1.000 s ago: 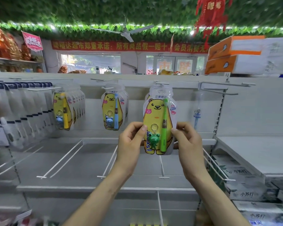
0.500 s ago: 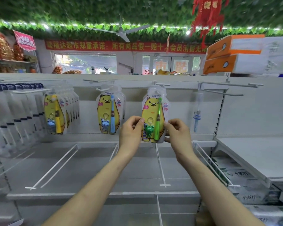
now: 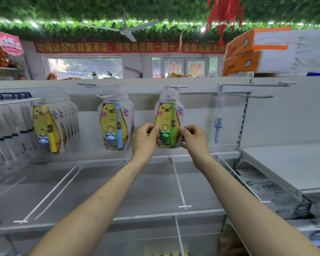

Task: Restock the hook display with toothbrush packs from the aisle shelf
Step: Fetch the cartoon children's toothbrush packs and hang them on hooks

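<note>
The green toothbrush pack (image 3: pixel 168 122) is now seen pushed further back along its hook (image 3: pixel 175 87) than a second ago, when it was held nearer the camera; its top appears to be threaded on the hook, though the hole itself cannot be made out in the blur. The pack is pinched at its lower edges by the left hand (image 3: pixel 145 138) on one side and the right hand (image 3: pixel 193 139) on the other, fingers closed on the plastic. This hanging step is judged nearly done, with only the release left. The neighbouring hooks carry a blue toothbrush pack (image 3: pixel 115 124) and a fuller row of yellow toothbrush packs (image 3: pixel 48 126), while the right-hand hook (image 3: pixel 248 96) is seen bare. The divided shelf (image 3: pixel 100 182) below holds no goods.
</note>
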The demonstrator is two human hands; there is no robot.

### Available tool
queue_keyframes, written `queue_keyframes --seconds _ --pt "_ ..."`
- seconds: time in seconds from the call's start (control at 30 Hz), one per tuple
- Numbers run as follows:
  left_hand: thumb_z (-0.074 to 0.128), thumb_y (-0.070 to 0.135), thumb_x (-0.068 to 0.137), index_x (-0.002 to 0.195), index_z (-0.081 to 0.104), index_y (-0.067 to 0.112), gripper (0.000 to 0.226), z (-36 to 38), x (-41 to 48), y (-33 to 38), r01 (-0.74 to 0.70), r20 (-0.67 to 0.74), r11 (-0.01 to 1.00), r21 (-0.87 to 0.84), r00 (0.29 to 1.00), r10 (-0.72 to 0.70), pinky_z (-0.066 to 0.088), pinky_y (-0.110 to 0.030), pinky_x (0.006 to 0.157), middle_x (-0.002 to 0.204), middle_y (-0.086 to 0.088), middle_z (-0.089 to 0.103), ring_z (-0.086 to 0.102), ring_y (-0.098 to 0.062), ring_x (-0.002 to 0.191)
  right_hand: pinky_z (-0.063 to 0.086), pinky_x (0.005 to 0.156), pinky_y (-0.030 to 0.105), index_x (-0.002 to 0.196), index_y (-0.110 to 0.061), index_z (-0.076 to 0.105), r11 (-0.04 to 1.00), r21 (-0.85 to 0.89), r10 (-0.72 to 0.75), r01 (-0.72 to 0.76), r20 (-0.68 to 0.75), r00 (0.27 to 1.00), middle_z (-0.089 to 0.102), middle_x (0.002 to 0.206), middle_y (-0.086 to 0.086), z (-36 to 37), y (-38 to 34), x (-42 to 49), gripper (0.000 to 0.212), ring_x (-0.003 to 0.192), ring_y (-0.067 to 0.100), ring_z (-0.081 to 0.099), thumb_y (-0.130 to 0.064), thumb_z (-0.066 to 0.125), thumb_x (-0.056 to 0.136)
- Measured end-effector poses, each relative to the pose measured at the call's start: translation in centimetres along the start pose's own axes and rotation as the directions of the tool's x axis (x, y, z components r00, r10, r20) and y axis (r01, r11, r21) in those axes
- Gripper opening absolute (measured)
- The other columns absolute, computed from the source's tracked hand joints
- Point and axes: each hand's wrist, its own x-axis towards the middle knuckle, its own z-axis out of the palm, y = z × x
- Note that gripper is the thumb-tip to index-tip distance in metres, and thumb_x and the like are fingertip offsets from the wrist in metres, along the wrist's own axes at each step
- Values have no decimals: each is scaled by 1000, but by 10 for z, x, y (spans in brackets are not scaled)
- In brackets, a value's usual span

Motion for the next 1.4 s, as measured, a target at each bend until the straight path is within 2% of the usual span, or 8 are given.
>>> queue_keyframes --seconds 0.17,0.23,0.4,0.6,0.77,1.03,1.17,1.4 --pt "72 29 97 108 59 24 18 -4 -16 6 -151 -144 979 136 975 171 55 -26 77 107 10 61 64 -11 94 58 86 37 104 -23 64 992 -105 -76 67 -85 993 69 98 -6 -6 6 -13 18 95 12 66 -41 63 101" --pt "72 26 96 107 57 23 18 -2 -30 12 -261 -192 947 185 936 296 54 -26 72 107 7 56 62 -13 91 51 84 30 109 -22 63 976 -176 -146 125 -115 983 67 100 -11 -15 12 -23 17 95 5 62 -38 62 103" --pt "66 20 98 109 63 14 13 37 -53 24 -605 46 751 265 786 617 52 -32 74 109 -1 59 59 -20 96 48 95 35 128 -19 57 860 -456 -286 230 -55 957 62 123 -1 -50 22 -40 33 113 15 60 -29 66 99" --pt "70 26 91 135 57 15 48 121 -70 43 -673 454 675 303 725 519 48 -42 93 131 -6 56 51 -28 118 47 100 46 141 -11 51 590 -794 -355 148 -90 930 52 137 12 -146 23 -64 53 125 33 50 -17 67 91" --pt "71 39 89 146 47 17 66 195 -102 78 -738 634 621 265 618 464 47 -51 103 143 -8 49 47 -33 129 49 93 51 142 -8 47 375 -927 -325 -29 -161 932 50 136 17 -249 26 -89 57 120 40 51 -18 68 91" --pt "68 44 91 151 40 17 72 330 -196 178 -812 713 548 202 505 486 47 -50 100 150 -9 42 43 -34 134 49 86 48 140 -7 50 221 -964 -327 -146 -215 920 52 133 19 -425 16 -128 57 117 42 53 -16 67 86" --pt "70 44 90 150 42 18 71 410 -274 226 -816 720 565 121 464 516 49 -50 97 146 -9 45 45 -35 131 45 98 48 145 -10 44 95 -972 -267 -217 -235 935 47 142 16 -534 8 -166 67 130 38 46 -29 73 89" --pt "74 42 85 144 49 14 71 540 -425 285 -800 772 599 -44 353 529 53 -53 90 144 -11 48 49 -37 128 41 108 49 150 -13 40 -4 -897 -222 -442 -430 875 45 147 15 -701 13 -238 69 137 37 43 -26 68 88"
